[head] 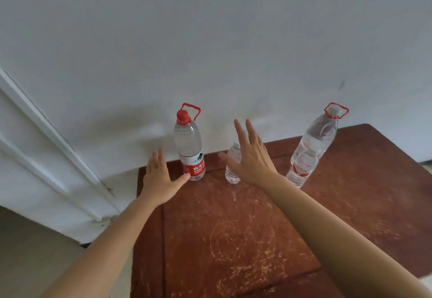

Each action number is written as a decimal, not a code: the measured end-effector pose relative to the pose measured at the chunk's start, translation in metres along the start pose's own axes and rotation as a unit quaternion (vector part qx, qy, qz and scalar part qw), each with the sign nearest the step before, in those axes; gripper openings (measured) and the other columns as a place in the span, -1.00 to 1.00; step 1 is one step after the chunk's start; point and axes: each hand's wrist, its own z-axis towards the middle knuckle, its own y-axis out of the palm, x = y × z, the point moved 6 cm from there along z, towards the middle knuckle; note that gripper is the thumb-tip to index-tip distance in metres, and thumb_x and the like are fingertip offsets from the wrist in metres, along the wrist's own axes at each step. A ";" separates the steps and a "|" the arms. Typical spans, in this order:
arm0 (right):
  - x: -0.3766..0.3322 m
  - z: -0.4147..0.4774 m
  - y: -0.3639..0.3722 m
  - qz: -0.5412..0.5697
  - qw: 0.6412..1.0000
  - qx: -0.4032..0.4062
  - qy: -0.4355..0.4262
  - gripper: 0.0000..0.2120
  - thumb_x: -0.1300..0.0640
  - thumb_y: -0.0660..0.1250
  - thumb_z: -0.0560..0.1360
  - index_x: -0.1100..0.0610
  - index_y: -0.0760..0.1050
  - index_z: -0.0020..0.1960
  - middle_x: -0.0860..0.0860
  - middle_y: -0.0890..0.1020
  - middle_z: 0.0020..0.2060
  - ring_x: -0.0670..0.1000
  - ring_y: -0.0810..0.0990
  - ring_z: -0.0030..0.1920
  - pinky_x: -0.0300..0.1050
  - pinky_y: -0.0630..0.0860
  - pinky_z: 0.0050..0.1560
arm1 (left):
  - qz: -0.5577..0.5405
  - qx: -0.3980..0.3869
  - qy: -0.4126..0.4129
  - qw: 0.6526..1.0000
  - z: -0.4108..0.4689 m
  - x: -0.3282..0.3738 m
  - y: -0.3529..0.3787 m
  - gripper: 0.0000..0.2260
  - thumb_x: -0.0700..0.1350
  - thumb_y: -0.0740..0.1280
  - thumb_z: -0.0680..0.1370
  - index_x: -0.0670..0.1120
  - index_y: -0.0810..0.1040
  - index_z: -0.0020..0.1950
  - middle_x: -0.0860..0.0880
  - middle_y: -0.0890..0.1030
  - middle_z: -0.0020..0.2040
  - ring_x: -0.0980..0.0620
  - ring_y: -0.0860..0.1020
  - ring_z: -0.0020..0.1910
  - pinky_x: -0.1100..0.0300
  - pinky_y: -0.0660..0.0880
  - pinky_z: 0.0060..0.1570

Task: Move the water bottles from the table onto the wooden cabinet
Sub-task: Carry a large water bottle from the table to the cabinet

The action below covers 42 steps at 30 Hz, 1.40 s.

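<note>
My left hand [159,176], fingers spread and empty, sits just left of the upright red-labelled bottle [190,148]; my open right hand [251,157] fronts the small bottle [232,164], centre frame.

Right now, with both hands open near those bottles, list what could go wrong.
1. The right hand is spread open just in front of the small bottle; a careless sweep could topple it.
2. The left hand has its thumb by the base of the red-capped bottle, which stands near the wooden top's back left corner and might get pushed off.
</note>
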 end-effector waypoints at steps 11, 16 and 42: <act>-0.077 0.141 0.090 0.235 0.971 -0.041 0.011 -0.42 -0.25 0.46 0.46 0.00 0.42 0.35 0.02 0.53 0.26 0.09 0.55 0.20 0.05 0.50 0.22 | -0.030 -0.029 0.041 0.998 0.072 -0.061 0.007 0.01 0.20 0.46 0.46 0.02 -0.19 0.63 -0.01 -0.15 0.64 -0.01 -0.13 0.61 -0.06 0.00 0.55; -0.042 0.059 0.078 0.286 0.958 0.017 0.023 -0.58 -0.17 0.46 0.49 -0.06 0.43 0.24 -0.11 0.54 0.18 -0.10 0.57 0.09 -0.19 0.47 0.06 | 0.010 -0.159 0.122 0.980 0.120 -0.041 0.054 0.13 0.31 0.58 0.18 0.20 0.03 0.60 0.02 0.21 0.59 -0.11 0.17 0.56 -0.16 0.22 0.49; 0.127 -0.157 0.102 0.090 0.956 -0.031 0.279 0.08 0.08 0.47 0.35 -0.14 -0.17 0.62 0.01 -0.19 0.62 0.09 -0.24 0.61 0.24 -0.12 0.59 | 0.309 -0.169 0.224 0.909 -0.047 0.018 0.165 -0.19 0.25 0.44 0.33 -0.04 0.21 0.45 -0.09 0.36 0.34 -0.11 0.34 0.32 -0.06 0.31 0.36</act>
